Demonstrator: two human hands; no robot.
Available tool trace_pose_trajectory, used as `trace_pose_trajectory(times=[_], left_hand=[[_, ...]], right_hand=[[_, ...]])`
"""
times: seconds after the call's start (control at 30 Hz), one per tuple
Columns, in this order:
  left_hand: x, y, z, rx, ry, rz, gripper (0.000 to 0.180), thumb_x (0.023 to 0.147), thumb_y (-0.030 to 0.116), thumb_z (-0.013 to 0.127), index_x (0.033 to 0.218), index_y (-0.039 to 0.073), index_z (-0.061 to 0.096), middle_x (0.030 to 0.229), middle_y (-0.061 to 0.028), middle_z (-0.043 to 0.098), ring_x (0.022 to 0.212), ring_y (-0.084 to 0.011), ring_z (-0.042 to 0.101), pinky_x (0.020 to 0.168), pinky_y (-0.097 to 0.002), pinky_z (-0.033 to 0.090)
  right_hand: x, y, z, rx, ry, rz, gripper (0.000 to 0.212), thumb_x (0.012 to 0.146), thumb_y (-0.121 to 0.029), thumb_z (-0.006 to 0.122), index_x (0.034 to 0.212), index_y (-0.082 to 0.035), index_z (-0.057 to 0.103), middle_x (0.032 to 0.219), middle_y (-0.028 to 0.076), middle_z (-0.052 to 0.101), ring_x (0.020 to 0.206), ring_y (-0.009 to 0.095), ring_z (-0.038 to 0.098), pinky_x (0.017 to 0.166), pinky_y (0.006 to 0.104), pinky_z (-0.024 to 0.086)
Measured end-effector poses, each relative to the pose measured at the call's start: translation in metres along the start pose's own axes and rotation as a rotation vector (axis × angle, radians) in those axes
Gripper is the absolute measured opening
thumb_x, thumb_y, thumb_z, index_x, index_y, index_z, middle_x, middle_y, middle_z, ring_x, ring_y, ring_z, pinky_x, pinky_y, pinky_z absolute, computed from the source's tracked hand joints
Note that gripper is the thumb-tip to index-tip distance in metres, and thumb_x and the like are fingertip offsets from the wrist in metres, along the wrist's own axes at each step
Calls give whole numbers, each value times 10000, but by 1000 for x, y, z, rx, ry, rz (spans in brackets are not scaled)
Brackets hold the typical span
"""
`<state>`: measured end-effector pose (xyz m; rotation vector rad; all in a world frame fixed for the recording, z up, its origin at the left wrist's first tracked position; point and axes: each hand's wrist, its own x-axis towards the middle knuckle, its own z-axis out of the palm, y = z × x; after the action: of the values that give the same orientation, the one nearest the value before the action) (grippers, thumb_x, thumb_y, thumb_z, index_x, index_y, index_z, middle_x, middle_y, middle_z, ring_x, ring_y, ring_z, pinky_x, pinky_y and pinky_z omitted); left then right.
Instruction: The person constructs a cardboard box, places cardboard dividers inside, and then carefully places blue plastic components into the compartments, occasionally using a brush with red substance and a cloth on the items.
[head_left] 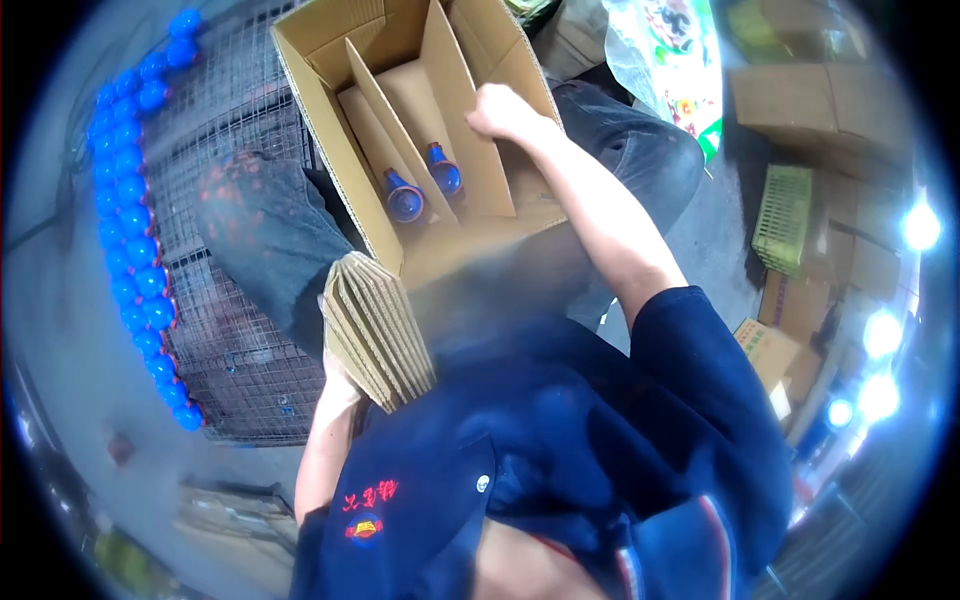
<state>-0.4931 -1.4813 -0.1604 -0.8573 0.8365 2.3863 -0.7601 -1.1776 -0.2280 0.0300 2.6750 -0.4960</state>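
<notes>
An open cardboard box [330,150] stands tilted between my knees. Upright cardboard dividers [378,110] split its inside into lengthwise sections. Two shiny blue round-ended objects with narrow necks [405,203] lie at the near end, on either side of one divider. My right hand [507,112] is closed at the edge of the right-hand divider [458,100], fingertips pinched against it and partly hidden. Low on the left, my left hand [340,385] grips a stack of folded cardboard dividers [372,325], which hides most of its fingers.
Left of my knee lies a wire mesh rack [230,350], with rows of blue round objects [130,215] along its far-left side. At right are a green plastic crate [784,218], stacked cartons [790,98] and a printed plastic bag [668,60].
</notes>
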Motion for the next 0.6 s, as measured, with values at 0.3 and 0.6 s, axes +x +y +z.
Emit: trace_pose_trajectory(times=[0.3,0.6], left_hand=[[-2,47,34,273,-359,-50,887,714,396,795,1373,-51,405,1241,-230,563,1082,-359,634,975,-465,514],[-3,39,50,-173,-582,-238,1054,624,283,776,1520,191,228,1109,-235,576,942,-418,623,785,-550,518]], right_hand=[[-18,-12,-3,-91,2,-59,295,843,-226,594,970,14,709,960,285,677,937,443,667,857,483,533],[-8,-9,60,-28,-124,134,279,843,-173,569,1020,-14,715,1084,246,682,1057,428,643,908,499,502]])
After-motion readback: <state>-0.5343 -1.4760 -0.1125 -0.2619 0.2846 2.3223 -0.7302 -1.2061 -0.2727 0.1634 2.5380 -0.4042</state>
